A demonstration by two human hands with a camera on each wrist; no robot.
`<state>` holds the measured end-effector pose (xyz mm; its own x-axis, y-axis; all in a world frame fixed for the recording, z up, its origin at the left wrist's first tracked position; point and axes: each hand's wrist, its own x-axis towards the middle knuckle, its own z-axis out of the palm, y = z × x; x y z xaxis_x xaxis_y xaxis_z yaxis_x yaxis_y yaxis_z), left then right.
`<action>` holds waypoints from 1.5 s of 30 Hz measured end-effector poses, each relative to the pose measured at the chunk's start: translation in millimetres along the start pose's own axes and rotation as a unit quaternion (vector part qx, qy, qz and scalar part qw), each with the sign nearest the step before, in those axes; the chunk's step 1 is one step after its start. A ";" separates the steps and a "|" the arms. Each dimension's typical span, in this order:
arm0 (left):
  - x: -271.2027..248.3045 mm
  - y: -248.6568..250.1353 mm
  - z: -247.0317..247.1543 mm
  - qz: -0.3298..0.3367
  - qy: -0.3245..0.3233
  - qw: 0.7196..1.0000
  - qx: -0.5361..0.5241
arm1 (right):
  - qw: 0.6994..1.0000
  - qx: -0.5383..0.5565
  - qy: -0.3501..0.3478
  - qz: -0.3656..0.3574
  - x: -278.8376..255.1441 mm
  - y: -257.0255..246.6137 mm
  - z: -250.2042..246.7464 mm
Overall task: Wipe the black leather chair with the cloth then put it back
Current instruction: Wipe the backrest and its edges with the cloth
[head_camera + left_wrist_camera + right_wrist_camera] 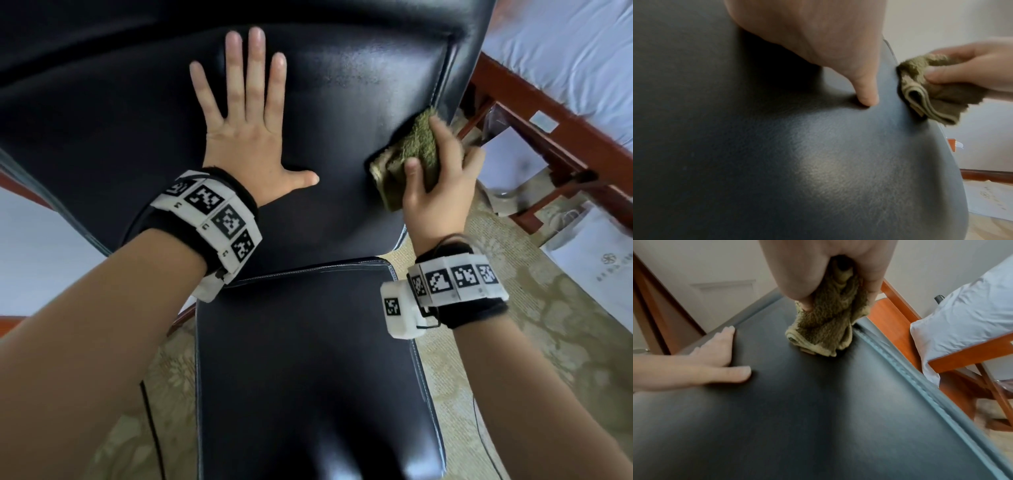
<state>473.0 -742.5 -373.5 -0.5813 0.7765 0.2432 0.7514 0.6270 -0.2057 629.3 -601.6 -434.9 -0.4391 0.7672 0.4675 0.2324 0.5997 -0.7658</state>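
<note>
The black leather chair (pixel 342 102) fills the head view, backrest above and seat cushion (pixel 308 359) below. My left hand (pixel 246 120) lies flat with fingers spread on the middle of the backrest (pixel 777 154). My right hand (pixel 442 171) grips a folded olive-green terry cloth (pixel 411 157) and presses it against the backrest's right edge, by the stitched seam (pixel 900 368). In the right wrist view the cloth (pixel 826 324) is bunched between thumb and fingers and touches the leather (pixel 818 418). The left wrist view shows the cloth (pixel 937 95) just right of my left thumb (pixel 865 91).
A red-brown wooden frame (pixel 548 113) with white bedding (pixel 575 51) stands close on the right of the chair. A white paper bag (pixel 596 260) lies on the patterned beige carpet (pixel 513 359). A thin black cable (pixel 152 428) runs over the floor at lower left.
</note>
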 end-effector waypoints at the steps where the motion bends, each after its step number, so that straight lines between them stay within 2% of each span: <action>1: 0.0 0.2 -0.2 -0.001 -0.003 1.000 0.000 | 1.000 -0.006 -0.010 0.011 -6.5 2.7 -0.4; 8: 0.6 3.6 -8.4 -0.009 -0.024 0.997 -0.067 | 0.996 -0.045 -0.069 0.034 -15.1 5.8 -12.4; 14: -1.5 7.0 -14.9 -0.027 -0.034 0.991 -0.124 | 0.999 -0.025 -0.023 -0.028 10.2 -18.1 -21.3; 18: -0.8 14.1 -17.4 -0.046 -0.039 0.986 -0.154 | 1.000 -0.017 0.003 -0.009 23.7 -21.5 -10.1; 20: -0.3 15.7 -16.3 -0.050 -0.038 0.986 -0.155 | 1.000 -0.027 -0.014 0.006 10.5 -15.6 -6.8; 23: -0.4 14.7 -14.0 -0.047 -0.034 0.987 -0.148 | 0.994 -0.075 -0.076 0.023 -20.0 -2.2 -7.9; 26: -0.9 14.9 -13.6 -0.044 -0.027 0.988 -0.145 | 0.988 -0.073 -0.118 0.068 -29.6 2.6 -15.5; 28: -1.4 15.6 -13.5 -0.045 -0.023 0.989 -0.139 | 0.992 -0.060 -0.097 0.059 -23.1 -3.2 -22.3; 31: -2.4 16.2 -12.0 -0.047 -0.019 0.991 -0.127 | 0.999 -0.030 -0.042 0.003 -1.6 -21.7 -29.4; 34: -3.0 16.2 -11.0 -0.049 -0.010 0.992 -0.118 | 0.998 -0.045 -0.024 -0.021 22.3 -34.1 -22.0; 38: -1.3 15.9 -9.8 -0.052 -0.007 0.993 -0.110 | 0.999 -0.035 -0.028 0.015 15.0 -25.2 -9.4; 42: -1.6 17.2 -8.6 -0.052 -0.004 0.993 -0.105 | 0.995 -0.044 -0.075 0.058 -23.8 -6.4 -7.5; 45: -1.6 16.9 -9.0 -0.052 -0.003 0.993 -0.102 | 0.991 -0.056 -0.093 0.077 -33.8 -5.6 -13.5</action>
<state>489.5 -733.8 -368.8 -0.6598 0.7096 0.2472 0.7352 0.6777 0.0170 654.5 -627.8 -440.4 -0.5408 0.8026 0.2515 0.3992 0.5082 -0.7631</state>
